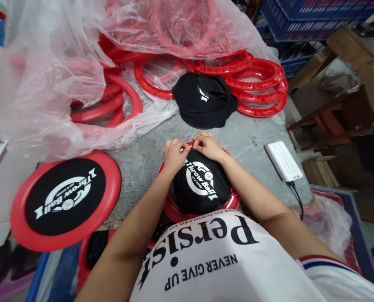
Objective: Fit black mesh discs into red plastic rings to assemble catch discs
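White cloth, the person's shirt, covers the near edge of the red ring, so I can't see that bit. The left forearm hides some of its left side. The ring is on the grey table, right in front of the person. Black cloth with white words, "Throw Ball", lies over its middle. At the far rim, the left hand and right hand are close together, thumbs and fingers pinching by the cloth's edge; I can't tell just what is between the tips. To the left lies a red and black disc. A white box sits to the right. Farther back, a dark cloth heap blocks part of some red rings, and a see-through bag makes others blurry. Blue crates stand behind, cut off on top.
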### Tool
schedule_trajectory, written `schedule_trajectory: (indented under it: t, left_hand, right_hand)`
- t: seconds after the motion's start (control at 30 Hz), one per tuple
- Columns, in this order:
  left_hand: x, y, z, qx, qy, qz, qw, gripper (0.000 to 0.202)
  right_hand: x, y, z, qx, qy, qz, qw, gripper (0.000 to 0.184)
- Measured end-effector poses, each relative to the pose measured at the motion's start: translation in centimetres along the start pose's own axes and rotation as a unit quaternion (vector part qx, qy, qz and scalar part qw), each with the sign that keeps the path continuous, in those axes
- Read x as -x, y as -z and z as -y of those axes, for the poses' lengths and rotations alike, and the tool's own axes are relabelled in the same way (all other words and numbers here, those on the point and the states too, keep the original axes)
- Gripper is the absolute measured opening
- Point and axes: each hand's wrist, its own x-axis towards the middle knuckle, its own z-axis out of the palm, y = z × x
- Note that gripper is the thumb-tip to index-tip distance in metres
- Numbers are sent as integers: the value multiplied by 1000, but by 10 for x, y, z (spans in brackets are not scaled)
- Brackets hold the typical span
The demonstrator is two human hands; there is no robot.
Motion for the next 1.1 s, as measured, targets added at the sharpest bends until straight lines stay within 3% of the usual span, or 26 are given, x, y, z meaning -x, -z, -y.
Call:
schedule_trajectory:
  t: [0.67,0.77,0.9,1.0,1.1]
  left_hand:
    - [1,-4,-11,-69,11,-11,997,18]
    - [-3,-2,-5,-32,12,-5,999,19]
    - [-7,10,6,114,27,14,993,27]
    - [-3,22,12,138,22,24,990,32]
    - [4,29,10,35,-29,35,998,31]
  right_hand:
    - [-1,-7,3,64,-14,-20,998,18]
    - [-1,-7,4,73,-19,-20,997,18]
    - [1,-4,7,101,-26,-10,994,20]
    - [1,3,8,126,-70,2,990,23]
    - [6,12,9,141,-152,8,978,26]
